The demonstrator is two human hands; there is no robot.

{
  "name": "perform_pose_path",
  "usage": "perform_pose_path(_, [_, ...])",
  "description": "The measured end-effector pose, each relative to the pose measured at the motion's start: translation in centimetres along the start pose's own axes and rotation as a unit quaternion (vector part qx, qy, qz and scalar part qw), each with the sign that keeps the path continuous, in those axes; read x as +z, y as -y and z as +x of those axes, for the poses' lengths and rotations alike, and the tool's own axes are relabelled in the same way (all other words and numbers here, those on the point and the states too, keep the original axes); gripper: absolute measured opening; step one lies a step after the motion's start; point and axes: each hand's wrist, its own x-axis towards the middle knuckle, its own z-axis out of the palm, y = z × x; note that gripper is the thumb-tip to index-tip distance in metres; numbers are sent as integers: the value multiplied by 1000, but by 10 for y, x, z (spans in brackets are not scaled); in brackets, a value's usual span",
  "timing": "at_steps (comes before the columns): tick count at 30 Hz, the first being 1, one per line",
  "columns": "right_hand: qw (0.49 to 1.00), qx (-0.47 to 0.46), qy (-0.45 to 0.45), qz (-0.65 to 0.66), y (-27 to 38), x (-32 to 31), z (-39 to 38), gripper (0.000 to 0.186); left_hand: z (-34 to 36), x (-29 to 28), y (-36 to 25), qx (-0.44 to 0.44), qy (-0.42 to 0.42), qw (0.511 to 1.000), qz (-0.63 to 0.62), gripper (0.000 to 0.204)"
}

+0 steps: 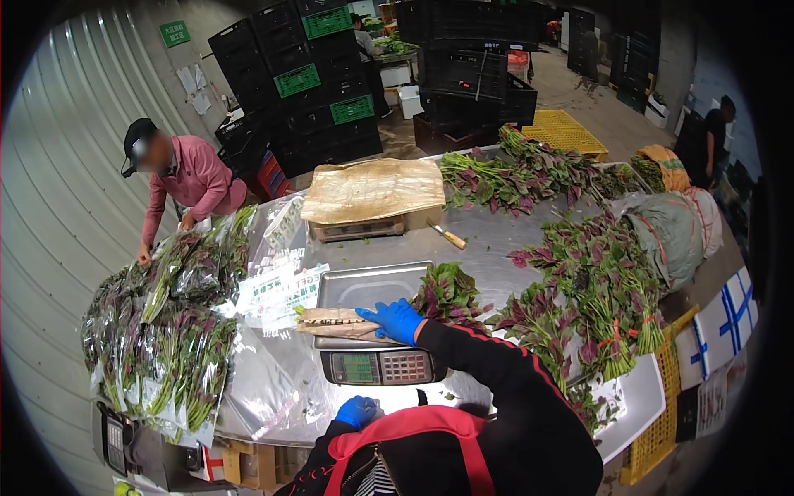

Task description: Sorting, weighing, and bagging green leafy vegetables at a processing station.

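My right hand point(395, 321), in a blue glove, grips a bunch of leafy greens point(449, 293) by the brown paper wrap point(343, 324) around its stems. The bunch lies across the metal pan point(372, 286) of a digital scale point(382, 366); its green and purple leaves point right, past the pan's edge. My left hand point(357, 411), also gloved in blue, is curled closed at the near edge of the table, just in front of the scale. Nothing shows in its fingers. Beside it on the left lie clear plastic bags point(277, 384).
Bagged greens point(169, 355) cover the table's left end, where a person in pink point(198, 178) handles them. Loose bunches point(591, 281) pile up at right. A knife point(447, 235) lies near a second scale point(360, 228) under brown sheeting point(374, 190). Black crates point(314, 83) are stacked behind.
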Motion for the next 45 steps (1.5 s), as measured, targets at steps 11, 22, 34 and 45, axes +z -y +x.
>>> perform_pose_path(11, [1000,0,-8,4,0,1,0,67,-6,-15,-29,-10,49,996,-72,32])
perform_pose_path(22, [1000,-6,-8,-9,3,4,1,70,-14,-3,-14,12,19,1000,-10,33])
perform_pose_path(34, [990,83,38,110,-9,6,10,83,-19,-15,-23,7,10,996,92,37])
perform_pose_path(45, [992,96,70,45,12,6,18,61,-77,-26,25,30,-128,991,11,21])
